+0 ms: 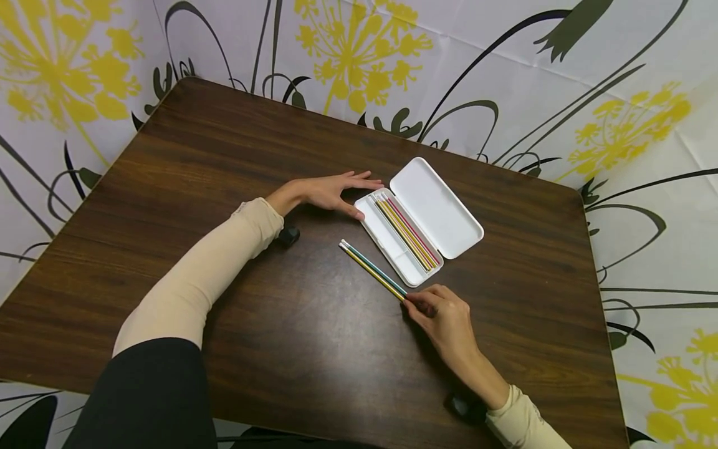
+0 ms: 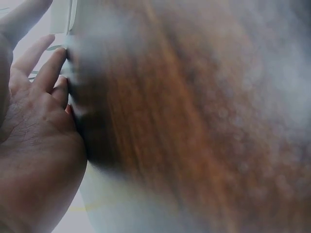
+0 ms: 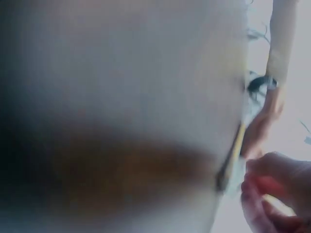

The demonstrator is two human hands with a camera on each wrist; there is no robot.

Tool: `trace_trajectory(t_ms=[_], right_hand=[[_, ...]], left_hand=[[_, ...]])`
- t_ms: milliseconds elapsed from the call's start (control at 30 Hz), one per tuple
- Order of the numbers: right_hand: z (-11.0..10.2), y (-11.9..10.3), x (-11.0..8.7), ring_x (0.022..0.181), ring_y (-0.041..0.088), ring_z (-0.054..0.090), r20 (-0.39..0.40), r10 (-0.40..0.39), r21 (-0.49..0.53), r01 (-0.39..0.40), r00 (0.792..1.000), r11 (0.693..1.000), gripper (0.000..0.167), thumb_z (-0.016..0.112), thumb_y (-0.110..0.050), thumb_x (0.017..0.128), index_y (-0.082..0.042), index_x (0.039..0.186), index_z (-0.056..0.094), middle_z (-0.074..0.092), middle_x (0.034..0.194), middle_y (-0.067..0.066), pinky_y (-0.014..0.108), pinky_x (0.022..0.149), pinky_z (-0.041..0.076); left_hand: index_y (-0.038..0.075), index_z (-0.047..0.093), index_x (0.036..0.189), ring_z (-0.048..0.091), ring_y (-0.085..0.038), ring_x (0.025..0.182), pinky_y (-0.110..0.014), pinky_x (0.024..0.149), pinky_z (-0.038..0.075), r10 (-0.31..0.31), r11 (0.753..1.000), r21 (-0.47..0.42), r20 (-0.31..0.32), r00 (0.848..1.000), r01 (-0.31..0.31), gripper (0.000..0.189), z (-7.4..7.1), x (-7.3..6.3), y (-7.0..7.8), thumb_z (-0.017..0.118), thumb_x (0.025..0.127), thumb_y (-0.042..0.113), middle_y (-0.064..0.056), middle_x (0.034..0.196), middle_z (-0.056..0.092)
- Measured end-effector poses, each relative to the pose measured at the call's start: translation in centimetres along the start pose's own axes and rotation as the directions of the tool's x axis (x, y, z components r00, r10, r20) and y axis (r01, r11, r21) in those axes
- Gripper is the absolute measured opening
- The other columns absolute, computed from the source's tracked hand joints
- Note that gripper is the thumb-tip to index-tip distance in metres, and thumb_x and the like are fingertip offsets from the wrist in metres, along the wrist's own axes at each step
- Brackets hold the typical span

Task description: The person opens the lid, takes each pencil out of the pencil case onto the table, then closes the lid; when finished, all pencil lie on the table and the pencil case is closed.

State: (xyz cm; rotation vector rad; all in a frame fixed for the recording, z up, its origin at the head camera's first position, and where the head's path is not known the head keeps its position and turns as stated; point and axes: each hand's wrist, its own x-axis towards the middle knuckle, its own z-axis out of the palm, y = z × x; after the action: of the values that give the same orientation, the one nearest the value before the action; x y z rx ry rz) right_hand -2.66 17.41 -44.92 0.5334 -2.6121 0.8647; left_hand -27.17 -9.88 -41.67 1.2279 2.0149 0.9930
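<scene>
Two pencils [image 1: 373, 270], one teal and one yellow, lie side by side just off the near long side of the white case [image 1: 411, 272]. The case stands open, its lid [image 1: 434, 209] laid back along its far side; inside it, a row of pencils [image 1: 406, 231] in red, yellow and dark tones runs lengthwise. By the case's near right corner, the right hand [image 1: 449, 321] pinches the ends of the pair between thumb and fingers. The left hand [image 1: 328, 192] is spread at the case's left end, thumb and fingertips at its rim. Under case and hands is a dark brown wood-grained table [image 1: 314, 349], with a pale glare on the near side of the case. Beyond the case and round the table, white patterned fabric [image 1: 477, 37] shows yellow flower heads and grey-green stems.
</scene>
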Motion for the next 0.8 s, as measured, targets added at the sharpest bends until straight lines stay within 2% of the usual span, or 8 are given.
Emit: trace_trajectory(t_ms=[100, 200, 300, 533, 800], right_hand=[[-0.8, 0.5, 1.4, 0.063, 0.009, 0.059, -0.081, 0.018, 0.010, -0.018, 0.997, 1.000, 0.007, 0.081, -0.007, 0.079, -0.006, 0.086, 0.078, 0.065, 0.078, 0.000, 0.022, 0.053, 0.049], [-1.5, 1.4, 3.2, 0.064, 0.012, 0.060, -0.108, 0.048, -0.043, -0.053, 0.993, 0.998, 0.008, 0.081, -0.007, 0.081, -0.004, 0.088, 0.078, 0.066, 0.078, 0.004, 0.028, 0.054, 0.049], [-1.8, 2.3, 4.4, 0.064, 0.014, 0.059, -0.064, 0.070, -0.114, -0.077, 0.995, 0.990, 0.008, 0.079, -0.008, 0.083, -0.003, 0.089, 0.079, 0.066, 0.077, 0.005, 0.032, 0.055, 0.048], [-1.4, 3.1, 5.4, 0.069, 0.019, 0.058, 0.038, 0.124, -0.168, -0.116, 0.992, 0.979, 0.011, 0.082, -0.010, 0.080, -0.004, 0.089, 0.079, 0.066, 0.076, 0.005, 0.038, 0.061, 0.047], [-1.8, 3.0, 6.5, 0.069, 0.021, 0.055, 0.155, 0.157, -0.229, -0.119, 0.975, 0.966, 0.011, 0.081, -0.010, 0.081, -0.005, 0.090, 0.079, 0.064, 0.075, 0.004, 0.038, 0.061, 0.045]], left_hand=[[-0.001, 0.028, 0.152, -0.001, -0.039, 0.147, -0.050, 0.116, -0.005, 0.011, 1.000, 0.007, -0.004, 1.000, -0.011, 0.075, 0.0, 0.1, 0.1, 0.071, 0.092, 0.012, -0.021, 0.160, 0.016], [-0.001, 0.028, 0.153, -0.001, -0.038, 0.147, -0.050, 0.116, -0.005, 0.004, 1.000, 0.007, -0.005, 1.000, -0.004, 0.076, -0.1, 0.1, 0.1, 0.071, 0.092, 0.013, -0.021, 0.160, 0.015], [-0.001, 0.027, 0.153, -0.001, -0.038, 0.147, -0.051, 0.116, -0.005, -0.001, 1.000, 0.010, 0.001, 1.000, 0.001, 0.077, 0.0, 0.2, 0.0, 0.071, 0.091, 0.014, -0.021, 0.160, 0.014], [0.017, 0.027, 0.156, -0.003, -0.022, 0.149, -0.041, 0.117, -0.007, 0.002, 0.999, 0.034, -0.013, 1.000, -0.001, 0.082, 0.8, 1.4, -4.4, 0.072, 0.090, 0.032, -0.007, 0.163, 0.012], [0.021, 0.028, 0.156, -0.003, -0.019, 0.149, -0.038, 0.117, -0.006, -0.032, 0.999, 0.036, -0.020, 0.999, 0.032, 0.083, 0.5, 1.3, -4.1, 0.073, 0.089, 0.036, -0.005, 0.163, 0.010]])
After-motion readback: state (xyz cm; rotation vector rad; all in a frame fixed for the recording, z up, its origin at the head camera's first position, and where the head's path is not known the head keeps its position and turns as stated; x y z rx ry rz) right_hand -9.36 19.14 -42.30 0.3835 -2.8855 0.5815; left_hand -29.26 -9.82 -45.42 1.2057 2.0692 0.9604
